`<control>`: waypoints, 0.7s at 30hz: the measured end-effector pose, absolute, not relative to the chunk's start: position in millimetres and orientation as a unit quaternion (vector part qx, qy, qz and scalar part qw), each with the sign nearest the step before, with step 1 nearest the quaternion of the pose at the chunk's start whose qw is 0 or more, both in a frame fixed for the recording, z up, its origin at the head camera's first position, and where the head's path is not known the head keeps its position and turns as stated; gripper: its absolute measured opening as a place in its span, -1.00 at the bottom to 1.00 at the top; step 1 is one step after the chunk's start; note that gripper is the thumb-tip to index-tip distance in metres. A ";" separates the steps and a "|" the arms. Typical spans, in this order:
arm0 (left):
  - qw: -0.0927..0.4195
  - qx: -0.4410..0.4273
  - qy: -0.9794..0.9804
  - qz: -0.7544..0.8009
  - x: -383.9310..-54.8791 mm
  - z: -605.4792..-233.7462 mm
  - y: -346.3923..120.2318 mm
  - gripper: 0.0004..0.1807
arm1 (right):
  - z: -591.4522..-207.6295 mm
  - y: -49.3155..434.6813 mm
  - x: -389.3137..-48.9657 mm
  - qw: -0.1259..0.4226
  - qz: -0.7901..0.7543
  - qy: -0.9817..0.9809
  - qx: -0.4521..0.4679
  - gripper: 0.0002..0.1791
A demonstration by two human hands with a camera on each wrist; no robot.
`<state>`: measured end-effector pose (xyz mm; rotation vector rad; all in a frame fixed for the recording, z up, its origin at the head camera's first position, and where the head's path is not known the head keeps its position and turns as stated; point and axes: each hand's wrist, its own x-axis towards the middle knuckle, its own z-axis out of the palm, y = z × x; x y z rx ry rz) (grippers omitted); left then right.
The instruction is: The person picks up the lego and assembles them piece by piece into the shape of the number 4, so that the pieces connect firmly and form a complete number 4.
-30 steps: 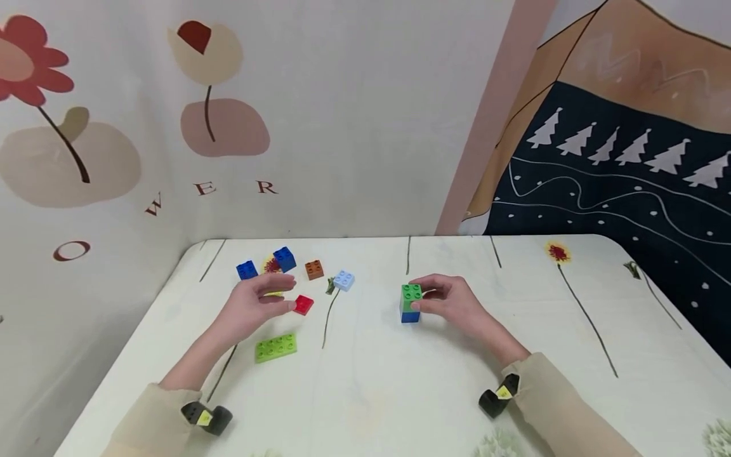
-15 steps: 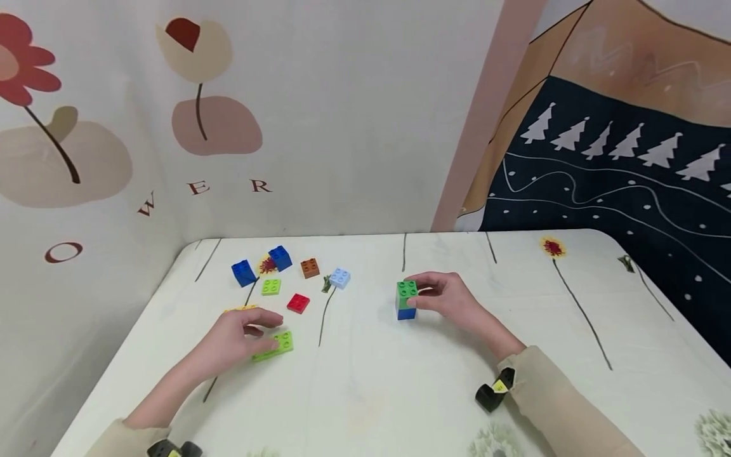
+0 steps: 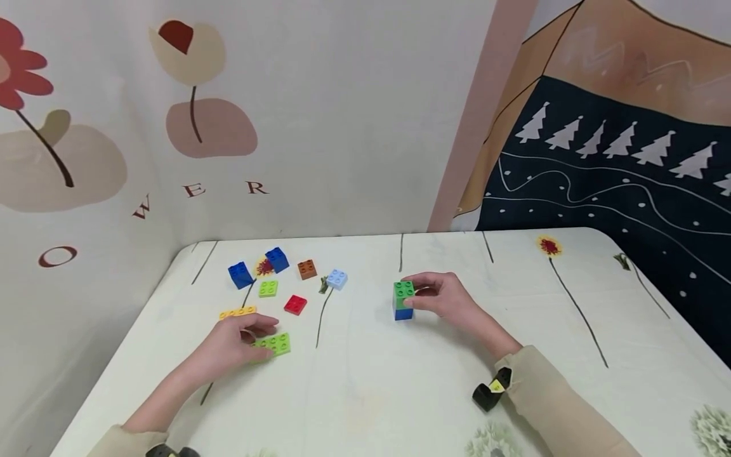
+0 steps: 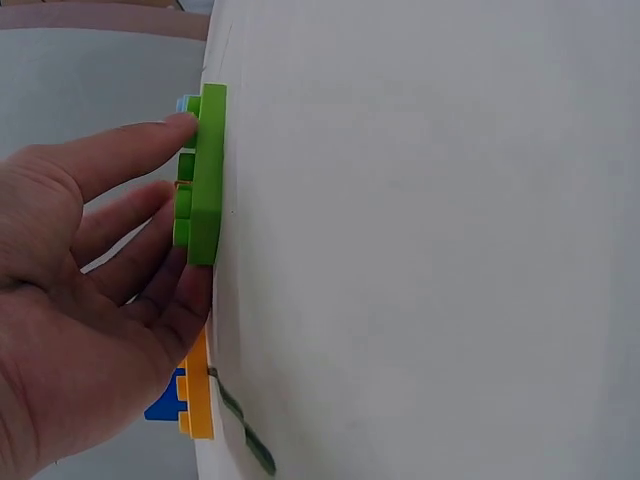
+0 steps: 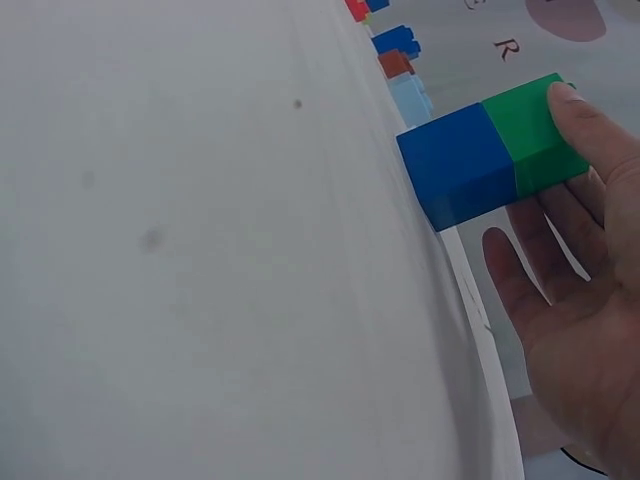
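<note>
In the head view, my right hand (image 3: 442, 298) holds a green building brick (image 3: 403, 291) stacked on a blue brick (image 3: 403, 313). Its thumb presses the green one's side, and the lower brick stands at the table surface. Over on the left, my left hand (image 3: 231, 343) hovers around a long lime-green brick (image 3: 280, 343), fingers spread and bent. The thumb tip lies over its studs in the left wrist view, where the lime-green brick (image 4: 208, 175) sits flat. Part of a yellow brick (image 3: 237, 312) shows behind that hand.
Behind the left hand lie a red brick (image 3: 296, 304), a small lime brick (image 3: 268, 289), a brown brick (image 3: 306, 269) and a light blue brick (image 3: 337, 279). Two dark blue bricks (image 3: 240, 275) are farther back. A patterned cloth covers the table (image 3: 354, 393).
My left hand has come back toward me from beside the red brick to the long lime-green brick. The right hand keeps its hold on the green and blue stack.
</note>
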<state>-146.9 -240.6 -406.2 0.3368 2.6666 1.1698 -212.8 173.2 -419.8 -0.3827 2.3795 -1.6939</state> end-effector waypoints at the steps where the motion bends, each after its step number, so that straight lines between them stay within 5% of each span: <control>1: 0.108 0.114 0.904 0.397 -147.0 -406.7 -241.0 -0.47 | -419.9 172.9 -212.7 0.097 -0.573 0.803 -0.131 -0.54; 21: 0.104 0.131 0.923 0.347 -146.6 -408.7 -242.7 -0.56 | -419.1 173.3 -211.4 0.097 -0.570 0.803 -0.144 -0.56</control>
